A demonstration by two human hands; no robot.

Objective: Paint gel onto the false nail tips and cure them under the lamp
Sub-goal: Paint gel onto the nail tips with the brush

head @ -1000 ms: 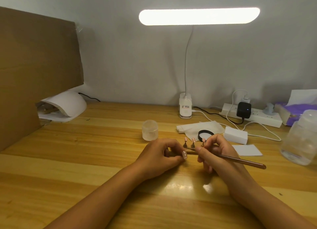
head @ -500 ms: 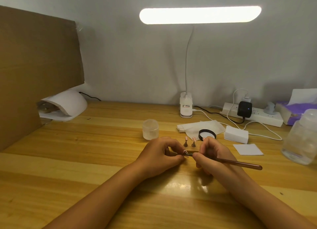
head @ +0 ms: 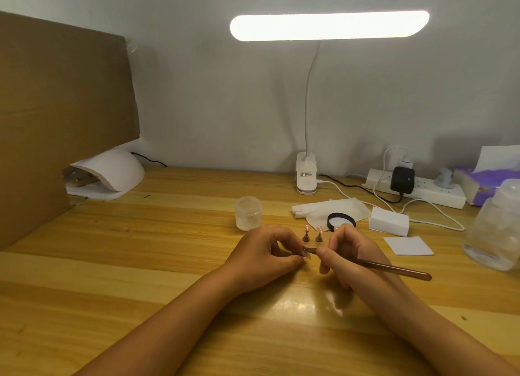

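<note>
In the head view, both forearms reached in from the lower edge over the wooden table (head: 118,268), and the hands met just in front of its middle. The left hand (head: 264,254) had its fingers curled in, pinching a pale nail tip (head: 306,254) that stuck out to the right of its fingertips; what lay under the tip inside the grip was hidden. The right hand (head: 347,251) gripped a brown brush (head: 394,268) close to the front end, thumb and fingers curled round it, the handle trailing off to the right and low over the table. The brush's front end touched the tip, so the tip sat between the two hands, right at both sets of fingertips. Just behind them two more tips stood upright on small dark stands (head: 313,236), side by side; a third pink spot beside the right hand was too hidden to tell. A frosted jar (head: 248,213) stood behind the left hand, apart from it. The white curing lamp (head: 112,170) sat far left by a cardboard sheet (head: 64,116), well away from the hands. A desk lamp (head: 329,25) glowed overhead. To the right lay a tissue (head: 315,208) with a black ring (head: 341,220), a white block (head: 389,221), a white pad (head: 408,245), a power strip (head: 430,197) and a clear bottle (head: 498,229).
</note>
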